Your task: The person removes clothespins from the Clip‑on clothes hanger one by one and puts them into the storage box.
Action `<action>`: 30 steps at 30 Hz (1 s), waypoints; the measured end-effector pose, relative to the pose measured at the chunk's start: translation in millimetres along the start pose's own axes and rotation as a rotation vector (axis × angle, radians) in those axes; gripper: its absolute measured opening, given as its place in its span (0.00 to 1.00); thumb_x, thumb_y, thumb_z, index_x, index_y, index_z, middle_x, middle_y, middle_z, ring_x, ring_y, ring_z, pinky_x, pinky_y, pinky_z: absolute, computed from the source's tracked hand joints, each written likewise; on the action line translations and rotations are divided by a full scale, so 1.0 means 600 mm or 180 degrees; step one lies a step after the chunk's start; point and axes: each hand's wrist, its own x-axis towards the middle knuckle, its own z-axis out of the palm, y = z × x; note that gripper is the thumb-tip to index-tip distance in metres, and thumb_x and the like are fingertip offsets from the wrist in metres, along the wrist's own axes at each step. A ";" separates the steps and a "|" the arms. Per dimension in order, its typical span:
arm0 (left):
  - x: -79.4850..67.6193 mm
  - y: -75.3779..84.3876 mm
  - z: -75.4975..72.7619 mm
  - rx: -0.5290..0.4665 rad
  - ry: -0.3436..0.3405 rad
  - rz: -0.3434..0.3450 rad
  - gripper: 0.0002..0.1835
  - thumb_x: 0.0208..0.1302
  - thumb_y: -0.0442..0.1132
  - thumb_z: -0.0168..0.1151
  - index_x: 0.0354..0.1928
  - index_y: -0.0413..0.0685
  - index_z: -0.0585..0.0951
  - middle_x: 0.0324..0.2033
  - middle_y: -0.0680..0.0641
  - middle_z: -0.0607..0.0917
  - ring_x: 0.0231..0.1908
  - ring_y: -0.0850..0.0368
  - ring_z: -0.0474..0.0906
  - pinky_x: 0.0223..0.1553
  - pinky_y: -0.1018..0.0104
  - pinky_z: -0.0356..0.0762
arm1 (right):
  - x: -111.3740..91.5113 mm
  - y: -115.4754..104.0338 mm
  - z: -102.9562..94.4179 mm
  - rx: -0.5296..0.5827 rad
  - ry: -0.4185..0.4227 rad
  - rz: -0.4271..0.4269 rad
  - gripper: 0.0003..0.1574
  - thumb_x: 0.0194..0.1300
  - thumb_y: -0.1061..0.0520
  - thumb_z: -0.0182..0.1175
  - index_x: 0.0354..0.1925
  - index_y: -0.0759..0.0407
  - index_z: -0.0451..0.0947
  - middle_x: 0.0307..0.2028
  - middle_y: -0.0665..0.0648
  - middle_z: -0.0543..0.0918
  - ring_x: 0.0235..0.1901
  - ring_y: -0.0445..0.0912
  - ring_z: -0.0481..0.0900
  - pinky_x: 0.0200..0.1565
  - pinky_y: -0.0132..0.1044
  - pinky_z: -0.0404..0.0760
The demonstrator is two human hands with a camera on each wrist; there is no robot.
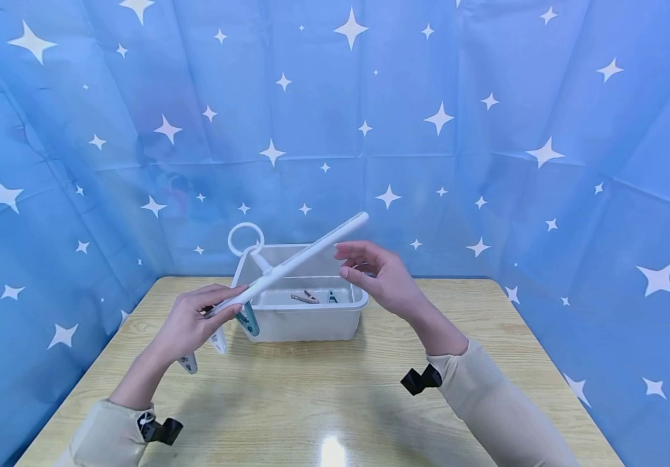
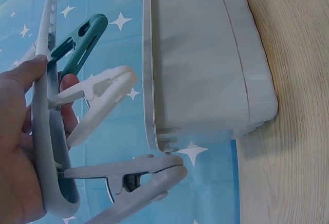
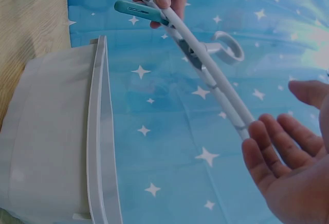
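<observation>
My left hand (image 1: 191, 324) grips a white clip hanger (image 1: 305, 256) near its lower left end, thumb on one side and fingers on the other. The bar slants up to the right above a bin, its ring-shaped hook (image 1: 246, 225) pointing up and back. From the held half hang a teal clip (image 2: 85, 44), a white clip (image 2: 105, 98) and a grey clip (image 2: 139, 180). Close to the bar's raised right half is my right hand (image 1: 384, 272), fingers loosely bent and holding nothing. In the right wrist view its fingertips (image 3: 254, 131) appear beside the bar's end; contact is unclear.
The light grey bin (image 1: 305, 325) stands on the wooden table (image 1: 311, 383) toward the back. Inside it lie a few small clips (image 1: 305, 298), one of them teal (image 1: 333, 297). A blue star-patterned curtain (image 1: 323, 130) surrounds the table behind and at both sides.
</observation>
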 end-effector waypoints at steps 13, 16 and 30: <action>0.003 0.006 -0.003 0.0051 -0.0131 -0.0074 0.19 0.65 0.39 0.68 0.58 0.60 0.85 0.47 0.48 0.88 0.32 0.66 0.76 0.27 0.70 0.71 | -0.002 -0.005 -0.005 0.0027 0.0072 0.0022 0.26 0.68 0.57 0.64 0.63 0.56 0.75 0.54 0.57 0.83 0.50 0.49 0.81 0.57 0.44 0.79; 0.002 0.006 -0.003 0.0033 -0.0204 -0.0083 0.19 0.65 0.40 0.68 0.57 0.61 0.85 0.46 0.49 0.88 0.29 0.67 0.74 0.25 0.71 0.71 | -0.002 -0.006 -0.006 0.0016 0.0087 0.0009 0.25 0.68 0.57 0.64 0.63 0.56 0.76 0.54 0.58 0.83 0.50 0.48 0.81 0.56 0.41 0.80; 0.012 0.010 -0.003 0.0121 -0.0337 0.0147 0.18 0.64 0.41 0.69 0.56 0.61 0.86 0.45 0.53 0.88 0.27 0.69 0.72 0.25 0.72 0.69 | 0.004 -0.001 -0.010 -0.0008 0.0158 0.0059 0.24 0.68 0.56 0.65 0.61 0.53 0.77 0.53 0.60 0.84 0.49 0.48 0.82 0.56 0.41 0.80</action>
